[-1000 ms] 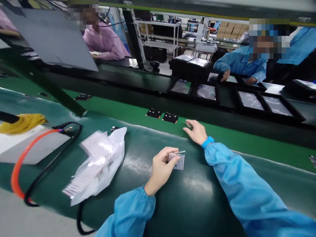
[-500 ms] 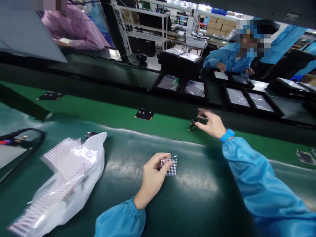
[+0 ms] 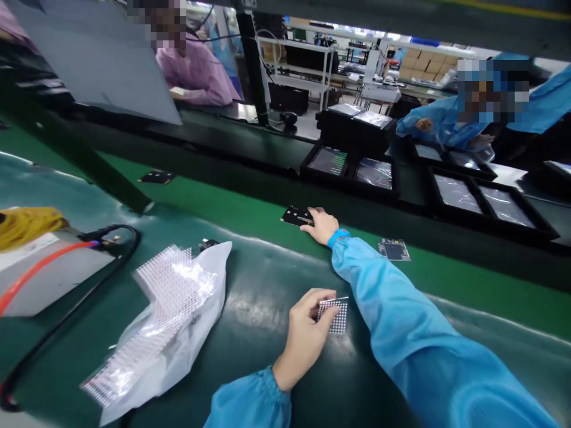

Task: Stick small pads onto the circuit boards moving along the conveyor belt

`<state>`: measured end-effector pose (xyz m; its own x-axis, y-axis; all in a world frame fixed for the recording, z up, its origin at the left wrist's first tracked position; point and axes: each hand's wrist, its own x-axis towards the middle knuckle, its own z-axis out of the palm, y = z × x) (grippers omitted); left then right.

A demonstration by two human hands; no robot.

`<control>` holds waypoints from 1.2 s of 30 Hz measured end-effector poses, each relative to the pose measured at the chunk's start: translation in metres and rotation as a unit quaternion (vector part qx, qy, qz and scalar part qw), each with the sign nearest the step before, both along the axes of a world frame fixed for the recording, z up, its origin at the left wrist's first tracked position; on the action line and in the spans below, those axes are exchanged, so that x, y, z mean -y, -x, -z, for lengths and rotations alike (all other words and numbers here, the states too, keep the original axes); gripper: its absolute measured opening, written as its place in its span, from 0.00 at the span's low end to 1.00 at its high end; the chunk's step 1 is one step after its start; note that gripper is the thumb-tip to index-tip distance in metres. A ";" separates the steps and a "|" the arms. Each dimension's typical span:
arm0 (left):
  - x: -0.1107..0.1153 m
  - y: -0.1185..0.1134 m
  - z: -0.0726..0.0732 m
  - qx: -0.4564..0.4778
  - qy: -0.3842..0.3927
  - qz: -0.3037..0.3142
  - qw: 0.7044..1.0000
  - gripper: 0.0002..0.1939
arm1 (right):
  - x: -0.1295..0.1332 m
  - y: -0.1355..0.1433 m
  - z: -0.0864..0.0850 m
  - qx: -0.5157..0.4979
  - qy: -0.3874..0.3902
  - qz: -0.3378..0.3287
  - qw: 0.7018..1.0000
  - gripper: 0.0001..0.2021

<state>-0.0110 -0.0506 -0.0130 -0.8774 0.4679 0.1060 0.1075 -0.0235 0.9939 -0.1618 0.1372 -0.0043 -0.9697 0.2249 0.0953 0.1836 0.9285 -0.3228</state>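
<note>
My left hand (image 3: 310, 324) pinches a small sheet (image 3: 339, 318) printed with rows of white dots, held just above the dark green table mat. Farther forward, my right hand (image 3: 322, 226) has its thumb and fingers closed round the right end of a black circuit board (image 3: 292, 216) on the green strip. That board lies flat, and the fingers cover part of it. To the right, beyond my right forearm, another circuit board (image 3: 395, 249) rests with its component side up. Left of my left hand, more dotted sheets (image 3: 172, 291) lie on a white plastic bag (image 3: 212, 303).
Another black board (image 3: 156, 177) lies farther left on the green strip (image 3: 214, 202). A slanted dark post (image 3: 111, 178) crosses the left side, near a grey box (image 3: 57, 273) with an orange hose. Black trays (image 3: 350, 169) stand beyond the strip, where a co-worker in blue (image 3: 446, 122) sits.
My right hand has let go of the board it held tilted, which now lies flat, and has moved left to another board. The left hand still holds the dotted sheet. The view has swung left.
</note>
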 end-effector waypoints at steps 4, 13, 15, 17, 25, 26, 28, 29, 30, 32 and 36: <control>0.000 0.002 0.001 0.002 0.001 -0.010 1.000 0.07 | -0.026 -0.015 0.000 -0.002 -0.013 0.017 1.000 0.24; -0.001 -0.003 0.002 0.002 0.003 0.005 1.000 0.07 | -0.038 0.007 -0.001 -0.004 0.049 -0.022 0.999 0.39; -0.001 -0.001 0.004 0.001 0.002 -0.003 1.000 0.07 | -0.031 0.018 0.002 -0.005 0.056 -0.037 0.998 0.36; -0.002 0.000 0.005 0.007 -0.004 -0.002 1.000 0.07 | -0.030 0.017 0.003 -0.011 0.055 -0.042 0.998 0.31; -0.003 -0.006 0.002 0.019 -0.011 0.016 1.000 0.07 | -0.081 -0.077 -0.045 -0.061 0.026 -0.030 0.997 0.33; -0.003 -0.007 0.001 0.018 -0.012 0.021 1.000 0.07 | -0.087 -0.087 -0.055 -0.070 0.012 -0.030 0.997 0.33; -0.003 -0.008 0.002 0.015 -0.013 0.030 0.999 0.08 | -0.089 -0.099 -0.072 -0.065 -0.029 -0.040 0.997 0.33; -0.004 -0.007 0.003 0.013 -0.013 0.033 0.999 0.07 | -0.085 -0.099 -0.077 -0.052 -0.052 -0.049 0.996 0.32; -0.004 -0.007 0.004 0.010 -0.012 0.033 0.999 0.07 | -0.077 -0.096 -0.081 -0.036 -0.071 -0.063 0.995 0.32; -0.006 -0.005 0.006 0.002 -0.007 0.029 1.000 0.08 | -0.055 -0.081 -0.082 -0.015 -0.086 -0.100 0.991 0.31; -0.007 -0.001 0.010 -0.016 0.008 0.015 1.000 0.09 | -0.019 -0.055 -0.077 -0.038 -0.007 -0.151 0.988 0.31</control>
<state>-0.0099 -0.0437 -0.0233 -0.8591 0.4963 0.1250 0.1379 -0.0108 0.9904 -0.1065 0.1562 0.0723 -0.9823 -0.0757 0.1714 -0.1271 0.9414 -0.3124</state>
